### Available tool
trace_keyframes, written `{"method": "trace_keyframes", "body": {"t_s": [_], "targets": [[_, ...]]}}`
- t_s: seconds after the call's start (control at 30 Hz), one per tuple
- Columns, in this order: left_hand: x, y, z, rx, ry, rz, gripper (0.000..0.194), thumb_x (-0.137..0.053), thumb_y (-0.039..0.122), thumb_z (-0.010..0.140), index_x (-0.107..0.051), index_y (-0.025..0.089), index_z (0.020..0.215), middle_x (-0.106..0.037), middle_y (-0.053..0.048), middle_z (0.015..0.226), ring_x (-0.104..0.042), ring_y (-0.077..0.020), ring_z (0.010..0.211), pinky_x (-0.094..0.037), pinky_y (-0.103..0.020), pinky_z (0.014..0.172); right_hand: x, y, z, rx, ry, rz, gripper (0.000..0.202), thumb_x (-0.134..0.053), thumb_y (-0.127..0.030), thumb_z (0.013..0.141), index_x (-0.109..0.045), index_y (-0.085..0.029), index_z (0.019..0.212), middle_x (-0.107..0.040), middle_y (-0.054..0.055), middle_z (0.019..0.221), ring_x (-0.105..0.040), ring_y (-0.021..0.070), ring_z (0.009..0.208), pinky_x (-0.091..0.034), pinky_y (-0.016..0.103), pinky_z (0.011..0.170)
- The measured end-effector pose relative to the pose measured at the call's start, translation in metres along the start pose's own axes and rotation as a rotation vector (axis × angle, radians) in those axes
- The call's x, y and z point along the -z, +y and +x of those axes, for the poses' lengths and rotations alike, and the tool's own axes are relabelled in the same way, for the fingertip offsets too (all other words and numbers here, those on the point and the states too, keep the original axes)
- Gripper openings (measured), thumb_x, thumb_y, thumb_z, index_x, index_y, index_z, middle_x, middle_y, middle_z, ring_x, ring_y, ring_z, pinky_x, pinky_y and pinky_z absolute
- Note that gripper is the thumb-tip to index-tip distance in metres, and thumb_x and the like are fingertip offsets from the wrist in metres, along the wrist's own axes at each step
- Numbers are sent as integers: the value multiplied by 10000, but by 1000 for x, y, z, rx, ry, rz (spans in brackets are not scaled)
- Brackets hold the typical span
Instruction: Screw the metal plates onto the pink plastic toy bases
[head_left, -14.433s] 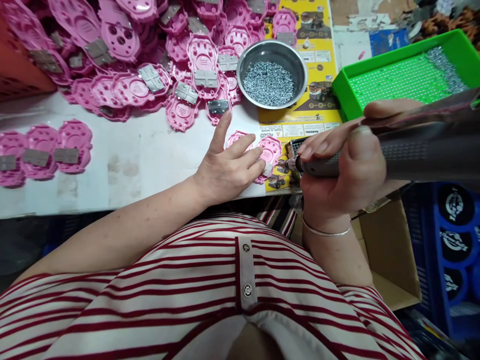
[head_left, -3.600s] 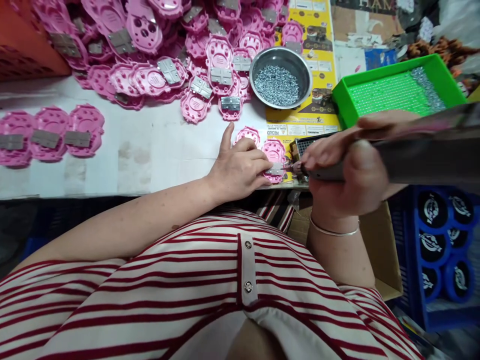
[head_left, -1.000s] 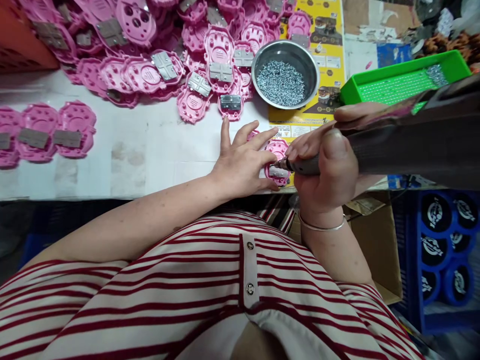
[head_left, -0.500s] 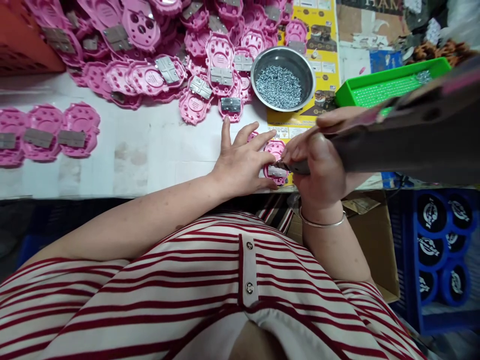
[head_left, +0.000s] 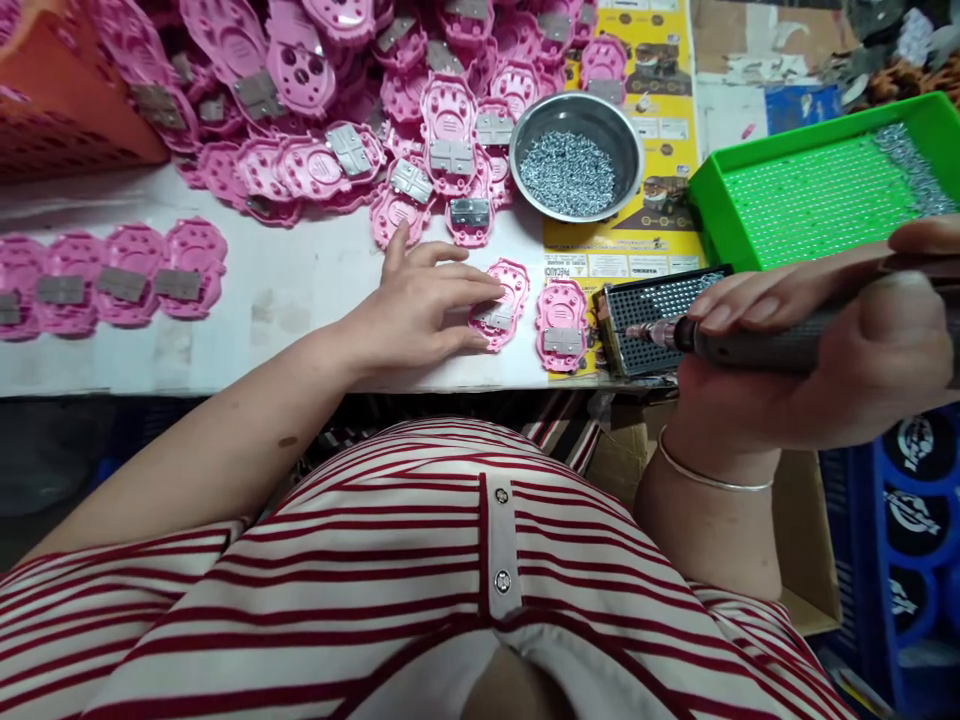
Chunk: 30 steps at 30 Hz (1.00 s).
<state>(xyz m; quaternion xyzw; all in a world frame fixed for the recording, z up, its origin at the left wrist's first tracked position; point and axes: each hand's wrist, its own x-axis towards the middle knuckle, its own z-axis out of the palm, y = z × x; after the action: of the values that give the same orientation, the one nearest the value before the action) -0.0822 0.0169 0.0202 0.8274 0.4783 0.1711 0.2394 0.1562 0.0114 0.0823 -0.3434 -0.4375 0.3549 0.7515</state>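
My left hand (head_left: 420, 310) has its thumb and index finger on the left side of a pink plastic cover (head_left: 506, 300) with a grey metal plate, lying flat on the table; its other fingers are spread. Just right of that cover lies another pink cover (head_left: 564, 325), untouched, with a metal plate across its lower part. My right hand (head_left: 810, 350) is wrapped round a dark power screwdriver (head_left: 757, 345). The bit points left, above a black perforated screw tray (head_left: 652, 300). Whether a screw sits on the bit, I cannot tell.
A steel bowl of screws (head_left: 634, 165) stands behind the covers. The green tray (head_left: 787, 240) holds screws at its right end. Piled pink covers (head_left: 300, 170) fill the back; a row (head_left: 191, 265) lies at left beside an orange basket (head_left: 90, 110). Blue crates (head_left: 855, 560) stand below right.
My right hand has drawn the screwdriver right, off the right-hand cover to above the black tray. My left hand has shifted left onto the other cover. The view has shifted slightly.
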Motion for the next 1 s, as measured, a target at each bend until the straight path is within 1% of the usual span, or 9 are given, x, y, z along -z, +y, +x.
{"method": "trace_keyframes", "body": {"t_s": [0.07, 0.13, 0.27, 0.4, 0.47, 0.57, 0.83, 0.9, 1.0], "targets": [[-4, 6, 3, -16, 6, -1, 362, -669, 519, 852, -728, 319, 1148, -733, -26, 1181, -504, -342, 1275, 10, -683, 1192, 1, 0, 1, 122, -52, -84, 11, -612, -238, 782, -605, -245, 787, -594, -123, 530, -517, 50, 466, -493, 232, 491], [-10, 13, 5, -20, 32, 0, 314, -657, 509, 864, -749, 321, 1098, -751, -18, 1120, -542, -320, 1220, -5, -664, 1203, 4, 2, 5, 216, -74, -135, 59, -563, -228, 814, -616, -254, 806, -599, -137, 535, -515, 41, 456, -485, 226, 485], [-22, 23, 5, 14, 66, -2, 271, -622, 511, 894, -754, 340, 1057, -756, -3, 1122, -558, -307, 1180, -52, -682, 1188, 16, 13, 20, 298, 1, -133, 81, -554, -223, 814, -621, -267, 824, -533, -126, 508, -470, 46, 406, -436, 216, 415], [-34, 24, 5, -9, 209, -36, 197, -643, 492, 880, -762, 371, 978, -777, 12, 1004, -606, -303, 1085, -80, -709, 1167, 25, 27, 32, 386, 58, -161, 71, -678, -281, 779, -646, -266, 840, -449, -82, 488, -436, 76, 379, -357, 280, 374], [-38, 24, 4, -39, 255, -29, 165, -651, 474, 877, -759, 389, 969, -779, 20, 977, -619, -306, 1059, -87, -710, 1168, 27, 33, 36, 387, 68, -192, 108, -704, -327, 773, -641, -268, 839, -443, -80, 483, -416, 86, 361, -334, 299, 364], [-39, 25, 4, -63, 267, 2, 162, -650, 462, 883, -753, 403, 993, -780, 27, 984, -623, -309, 1064, -100, -700, 1178, 27, 38, 39, 371, 71, -206, 126, -712, -340, 770, -638, -263, 838, -443, -86, 476, -411, 92, 347, -323, 299, 353], [-37, 28, 3, -43, 225, 9, 190, -639, 465, 893, -750, 387, 1026, -773, 9, 1023, -621, -313, 1075, -139, -714, 1160, 28, 47, 40, 355, 5, -168, 145, -756, -404, 784, -668, -311, 852, -510, -66, 551, -400, 81, 371, -320, 304, 367], [-36, 28, 2, -59, 233, 13, 221, -651, 496, 886, -745, 363, 1036, -761, -5, 1085, -621, -310, 1080, -176, -700, 1156, 27, 45, 39, 331, -8, -184, 138, -733, -410, 806, -671, -299, 860, -491, -64, 533, -435, 99, 387, -347, 308, 386], [-35, 30, 2, -89, 291, 35, 302, -676, 526, 869, -738, 309, 1069, -718, -41, 1217, -611, -308, 1107, -264, -649, 1141, 20, 36, 37, 317, 14, -180, 52, -687, -326, 817, -671, -279, 833, -454, -67, 506, -451, 104, 393, -357, 298, 397]]}}
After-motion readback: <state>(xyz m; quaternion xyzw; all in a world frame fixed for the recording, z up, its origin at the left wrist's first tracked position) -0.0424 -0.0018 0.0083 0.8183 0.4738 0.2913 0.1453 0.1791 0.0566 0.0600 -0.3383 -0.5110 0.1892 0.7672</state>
